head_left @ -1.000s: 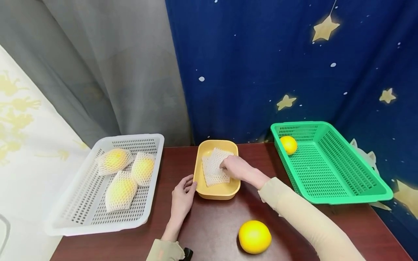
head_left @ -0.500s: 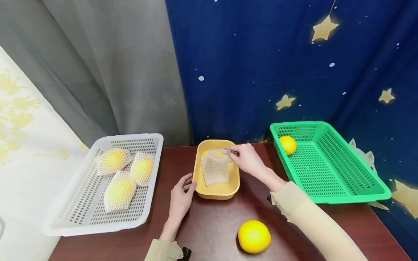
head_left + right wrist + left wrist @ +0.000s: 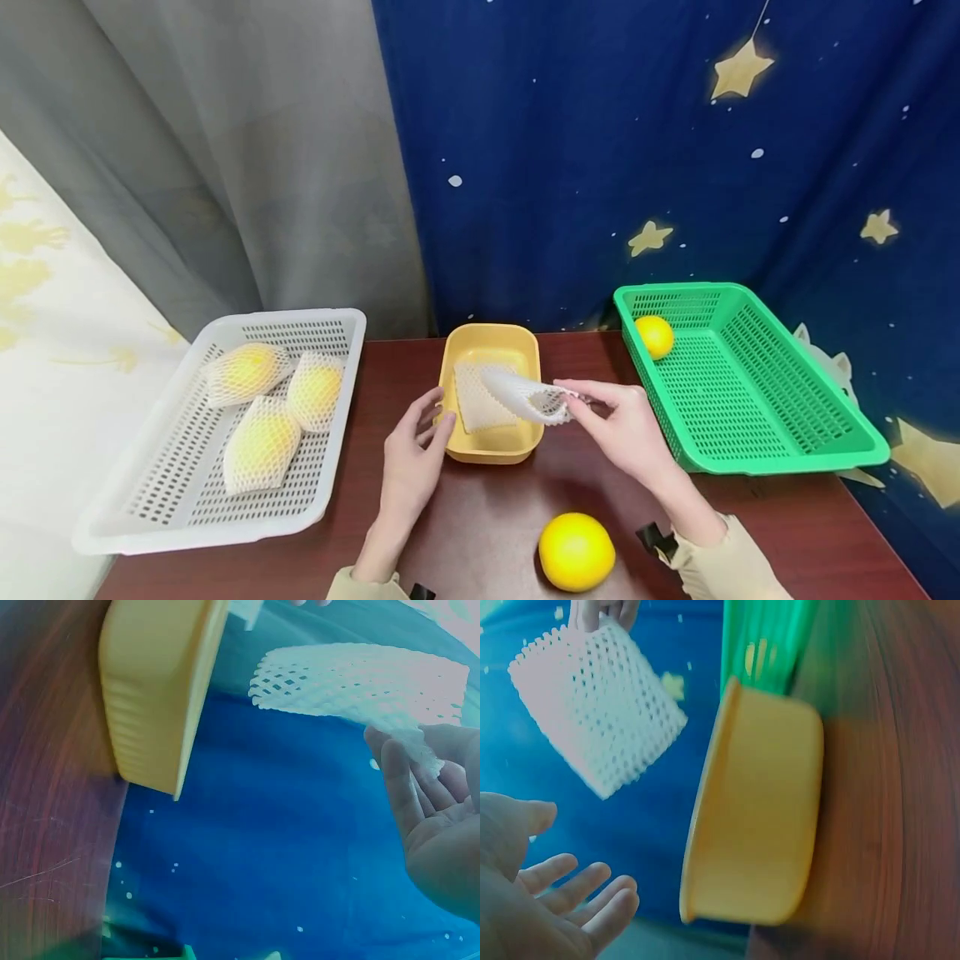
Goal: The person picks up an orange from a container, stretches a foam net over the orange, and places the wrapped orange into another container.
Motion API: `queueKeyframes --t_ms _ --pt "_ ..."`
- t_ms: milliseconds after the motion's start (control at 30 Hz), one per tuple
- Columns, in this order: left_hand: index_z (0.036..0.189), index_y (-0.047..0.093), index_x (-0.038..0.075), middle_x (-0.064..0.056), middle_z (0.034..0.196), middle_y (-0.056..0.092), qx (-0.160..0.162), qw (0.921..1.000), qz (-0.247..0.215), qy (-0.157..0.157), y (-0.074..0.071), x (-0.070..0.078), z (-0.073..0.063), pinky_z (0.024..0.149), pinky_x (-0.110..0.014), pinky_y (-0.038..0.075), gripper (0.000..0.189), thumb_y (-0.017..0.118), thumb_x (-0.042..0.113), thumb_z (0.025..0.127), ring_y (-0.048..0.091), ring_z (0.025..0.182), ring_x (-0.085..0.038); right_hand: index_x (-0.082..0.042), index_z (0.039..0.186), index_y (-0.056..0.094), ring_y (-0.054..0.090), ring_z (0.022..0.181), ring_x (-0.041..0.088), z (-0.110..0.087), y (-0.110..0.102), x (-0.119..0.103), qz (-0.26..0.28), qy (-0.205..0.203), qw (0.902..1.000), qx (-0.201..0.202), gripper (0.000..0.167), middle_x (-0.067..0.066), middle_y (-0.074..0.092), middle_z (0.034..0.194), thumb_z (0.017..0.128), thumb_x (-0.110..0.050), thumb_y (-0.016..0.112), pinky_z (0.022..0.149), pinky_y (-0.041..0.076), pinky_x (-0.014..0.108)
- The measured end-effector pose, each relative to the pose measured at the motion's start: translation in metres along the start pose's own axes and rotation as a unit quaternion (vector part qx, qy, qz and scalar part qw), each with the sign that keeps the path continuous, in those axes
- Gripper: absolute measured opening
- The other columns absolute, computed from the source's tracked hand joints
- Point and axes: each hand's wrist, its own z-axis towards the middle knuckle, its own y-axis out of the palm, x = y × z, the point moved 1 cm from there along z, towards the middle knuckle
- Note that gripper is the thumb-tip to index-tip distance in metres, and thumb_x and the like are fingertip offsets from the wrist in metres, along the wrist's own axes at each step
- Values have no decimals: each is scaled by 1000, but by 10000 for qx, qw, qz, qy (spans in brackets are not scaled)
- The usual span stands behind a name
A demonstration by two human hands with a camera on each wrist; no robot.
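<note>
My right hand [image 3: 626, 425] pinches a white foam net sleeve [image 3: 528, 400] by its edge, above the right side of a small yellow tub [image 3: 491, 457]. In the right wrist view the sleeve [image 3: 345, 682] stretches out from the thumb and fingertips. A second foam net [image 3: 476, 404] lies flat inside the tub. To the tub's left is my left hand [image 3: 412, 458], fingers loosely spread and holding nothing. The left wrist view shows this hand [image 3: 562, 900] apart from the tub's wall [image 3: 757, 810]. A bare yellow citrus fruit [image 3: 576, 552] rests on the table in front of the tub.
On the left stands a white plastic basket [image 3: 198, 546] with three net-wrapped yellow fruits [image 3: 262, 446]. A green basket [image 3: 787, 462] at the right holds one bare yellow fruit [image 3: 654, 337]. Curtains [image 3: 525, 167] hang behind the dark red wooden table [image 3: 480, 533].
My right hand has picked one foam net sleeve out of the yellow tub and brought it up and toward me. My left hand has come off the tub's rim.
</note>
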Motion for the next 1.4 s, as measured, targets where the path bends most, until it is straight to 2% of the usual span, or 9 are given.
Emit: queueKeyframes --t_ms 167,367,533,667,867,967,1100,1233,1400 --pt "147 58 6 -16 144 67 -811 9946 -629 -138 20 13 -14 98 -28 61 51 72 18 100 70 127 -32 -6 119 80 72 96 -8 -23 -6 -8 242 -153 9996 -9 25 13 82 110 94 -5 76 78 62 16" --pt "156 47 3 -23 147 62 -1666 9724 -1457 -736 32 14 -21 94 -14 56 63 72 17 100 71 124 -29 -3 116 80 74 94 -4 -37 -4 -11 613 -353 9973 -193 23 16 82 109 94 1 74 75 63 20" --pt "153 51 4 -19 134 67 -1458 9668 -1738 -1180 30 12 -21 89 -14 55 61 75 16 97 74 105 -8 -3 113 80 75 90 0 -38 2 -11 1004 -364 9914 -761 19 16 81 105 95 0 73 73 65 25" --pt "136 61 -2 -7 112 72 -1334 9637 -1943 -1255 34 14 -21 81 -17 56 47 76 7 92 71 88 -3 -7 119 77 74 93 2 -40 2 -10 1073 -492 9828 -1419 23 13 80 109 97 -2 72 76 65 26" --pt "106 56 -13 6 89 69 -1442 9587 -2176 -1127 40 16 -23 72 -17 54 22 70 -5 91 65 78 -2 -11 140 65 71 115 8 -40 -1 -7 1523 -845 9461 -2729 43 10 72 134 98 -2 69 96 62 29" --pt "103 56 -15 8 87 69 -1369 9611 -2151 -1064 41 15 -25 70 -14 53 18 68 -8 92 65 77 0 -6 142 62 68 122 7 -39 -1 -5 1946 -847 9329 -2909 42 14 69 139 102 4 59 103 59 28" --pt "104 57 -16 -4 91 74 -1290 9633 -2133 -997 44 17 -27 73 -14 55 20 70 -7 91 68 79 0 -5 134 68 68 117 3 -38 5 -4 1894 -603 9492 -2441 33 13 73 130 108 2 48 101 58 23" --pt "104 60 -15 -21 99 75 -1358 9648 -2050 -929 48 20 -31 75 -14 56 18 70 -7 91 69 81 0 -13 118 75 70 102 4 -39 14 -4 1528 -141 9696 -1908 21 7 77 114 106 -7 59 89 62 24" --pt "102 63 -12 -25 98 74 -1501 9669 -1859 -898 53 22 -36 76 -14 57 19 75 -3 89 67 80 2 -13 107 74 71 90 5 -39 20 -1 1238 215 9820 -1411 13 7 77 101 97 -5 73 83 63 24"
